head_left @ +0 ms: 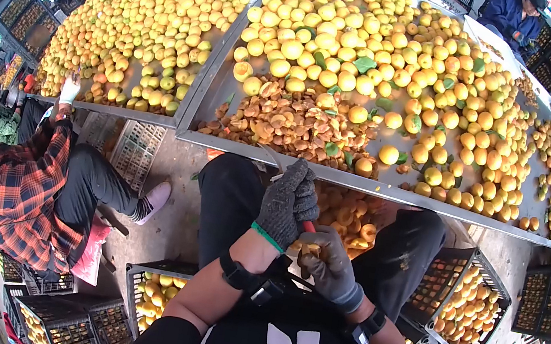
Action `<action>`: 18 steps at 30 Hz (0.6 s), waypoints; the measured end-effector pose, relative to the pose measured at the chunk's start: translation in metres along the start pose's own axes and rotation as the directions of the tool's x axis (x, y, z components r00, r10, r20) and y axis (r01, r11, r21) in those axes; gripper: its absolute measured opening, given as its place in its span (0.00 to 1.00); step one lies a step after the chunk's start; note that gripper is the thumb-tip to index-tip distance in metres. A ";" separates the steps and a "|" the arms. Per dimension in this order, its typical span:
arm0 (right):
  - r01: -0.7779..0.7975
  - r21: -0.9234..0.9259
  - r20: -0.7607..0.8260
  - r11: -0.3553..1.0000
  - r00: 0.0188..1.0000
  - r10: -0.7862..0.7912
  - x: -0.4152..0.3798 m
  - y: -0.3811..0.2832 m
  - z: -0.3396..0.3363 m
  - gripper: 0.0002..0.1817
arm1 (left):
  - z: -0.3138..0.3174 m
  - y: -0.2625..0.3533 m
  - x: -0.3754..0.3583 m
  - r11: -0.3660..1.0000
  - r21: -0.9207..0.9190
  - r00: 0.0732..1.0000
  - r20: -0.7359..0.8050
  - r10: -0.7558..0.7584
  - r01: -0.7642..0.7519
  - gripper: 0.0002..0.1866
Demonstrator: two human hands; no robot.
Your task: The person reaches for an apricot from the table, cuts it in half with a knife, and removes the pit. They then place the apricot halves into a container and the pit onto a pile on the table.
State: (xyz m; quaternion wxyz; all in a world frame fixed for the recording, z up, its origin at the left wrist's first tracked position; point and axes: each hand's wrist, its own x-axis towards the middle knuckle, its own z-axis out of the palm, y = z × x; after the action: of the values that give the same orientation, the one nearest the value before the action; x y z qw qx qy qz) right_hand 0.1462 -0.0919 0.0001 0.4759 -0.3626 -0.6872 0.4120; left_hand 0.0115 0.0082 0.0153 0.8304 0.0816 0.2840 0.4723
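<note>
The left hand [287,197] is clenched round what looks like a red-handled knife [309,226], presumably tilted away for safety, while the right hand [329,261], fingers curled, pinches an apparent fruit piece [310,250] near fruit halves [349,217] below the tabletop [389,192].

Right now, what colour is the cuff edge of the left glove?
The left glove has a green cuff edge, clearest in the head view.
</note>
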 end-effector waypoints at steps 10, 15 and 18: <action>-0.406 0.751 0.035 0.521 0.812 0.583 0.020 -0.004 -0.027 0.20 | -0.027 0.047 -0.007 0.947 -0.163 0.910 0.273 0.312 -0.276 0.14; -0.274 0.855 0.025 0.440 0.869 0.493 0.068 0.004 -0.049 0.19 | -0.062 0.059 -0.008 0.958 -0.126 0.917 0.281 0.285 -0.259 0.16; -0.324 0.657 -0.078 0.681 0.869 0.488 0.094 0.031 -0.052 0.18 | -0.071 0.047 -0.002 0.975 -0.097 0.908 0.355 0.221 -0.200 0.16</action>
State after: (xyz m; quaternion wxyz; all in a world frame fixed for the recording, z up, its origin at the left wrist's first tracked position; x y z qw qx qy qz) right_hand 0.1719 0.0155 0.0163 0.5455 -0.3766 -0.3478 0.6630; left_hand -0.0634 0.0225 -0.0237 0.8148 0.1733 0.1013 0.5439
